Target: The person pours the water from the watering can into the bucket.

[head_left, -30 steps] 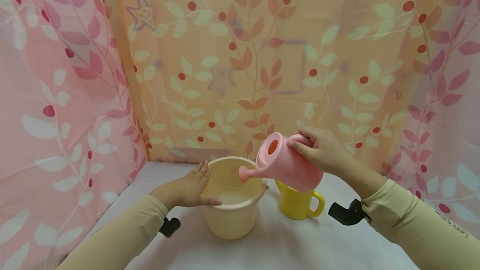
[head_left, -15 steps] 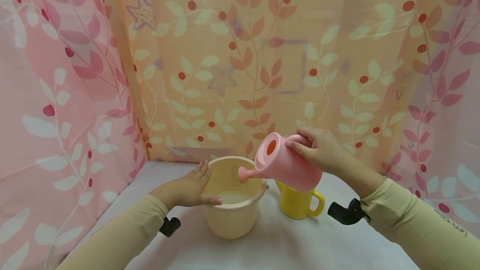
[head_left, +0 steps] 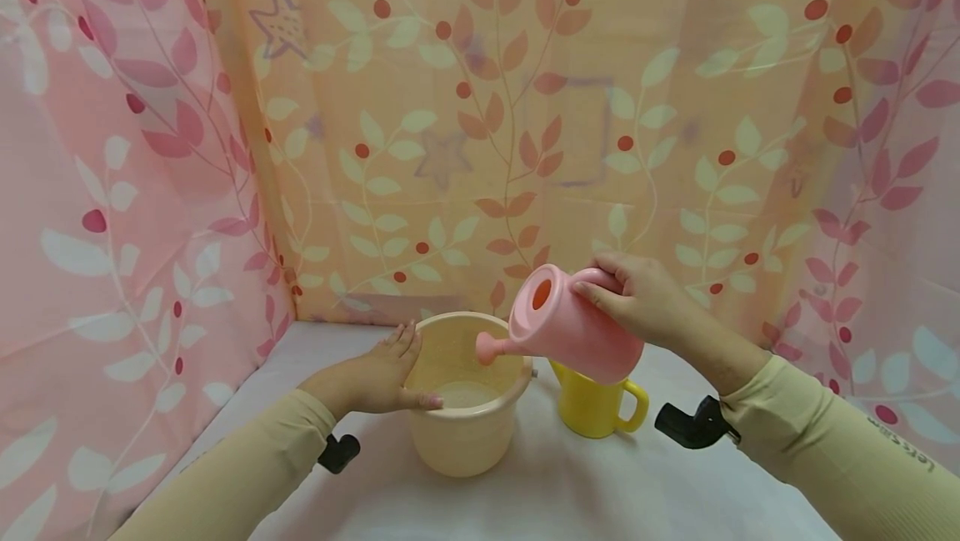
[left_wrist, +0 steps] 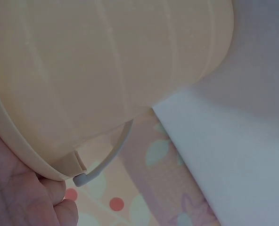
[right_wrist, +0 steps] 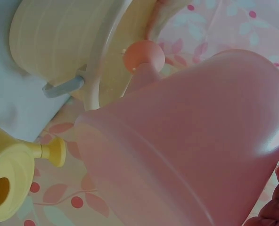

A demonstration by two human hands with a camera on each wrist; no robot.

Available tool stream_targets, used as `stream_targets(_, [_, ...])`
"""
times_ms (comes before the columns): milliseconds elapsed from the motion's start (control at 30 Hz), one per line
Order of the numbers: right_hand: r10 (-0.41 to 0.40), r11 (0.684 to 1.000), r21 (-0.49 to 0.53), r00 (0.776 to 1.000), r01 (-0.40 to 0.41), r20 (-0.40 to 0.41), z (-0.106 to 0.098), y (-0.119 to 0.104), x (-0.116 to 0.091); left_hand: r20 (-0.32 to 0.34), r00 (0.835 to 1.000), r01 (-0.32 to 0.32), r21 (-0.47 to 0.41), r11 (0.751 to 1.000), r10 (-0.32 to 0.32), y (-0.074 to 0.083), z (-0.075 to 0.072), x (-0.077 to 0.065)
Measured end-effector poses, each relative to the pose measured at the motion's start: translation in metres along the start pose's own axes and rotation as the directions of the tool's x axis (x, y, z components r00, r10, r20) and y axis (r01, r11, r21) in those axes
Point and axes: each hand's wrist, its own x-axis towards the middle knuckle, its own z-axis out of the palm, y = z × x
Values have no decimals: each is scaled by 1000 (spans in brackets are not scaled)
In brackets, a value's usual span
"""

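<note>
My right hand (head_left: 648,299) grips the handle of a pink toy watering can (head_left: 577,337), tilted to the left. Its round spout head (head_left: 489,348) hangs over the mouth of a cream bucket (head_left: 463,445). Small drops show near that spout head in the right wrist view, and the bucket holds shallow clear liquid (head_left: 467,394). My left hand (head_left: 371,376) rests spread on the bucket's left rim, thumb along the near side and fingers toward the back. In the left wrist view, its palm (left_wrist: 10,183) lies against the rim.
A yellow watering can (head_left: 588,408) stands on the white tabletop (head_left: 570,499) right of the bucket, partly hidden under the pink one. The bucket's grey handle (right_wrist: 64,87) hangs at its side. Leaf-patterned curtains (head_left: 495,107) enclose the back and sides.
Over the last second the pink watering can has shifted very slightly left. The left hand and the bucket hold nearly the same place.
</note>
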Motion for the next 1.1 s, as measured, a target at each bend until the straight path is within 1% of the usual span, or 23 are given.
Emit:
stream_targets(500, [3,1000,3,1000,-3,6,0,-2,1,3,1000,-4,-2,1000,4,0,1,0])
stream_targets(767, [-26,1000,-7,1000,26,13,-1,-2,2,5,1000,-2,6,1000,2,-1,1,1])
stream_targets(1100, [-37,999,-15,999,38,27,-3,-3,3,13,1000,5,9,1000,-5,0,0,1])
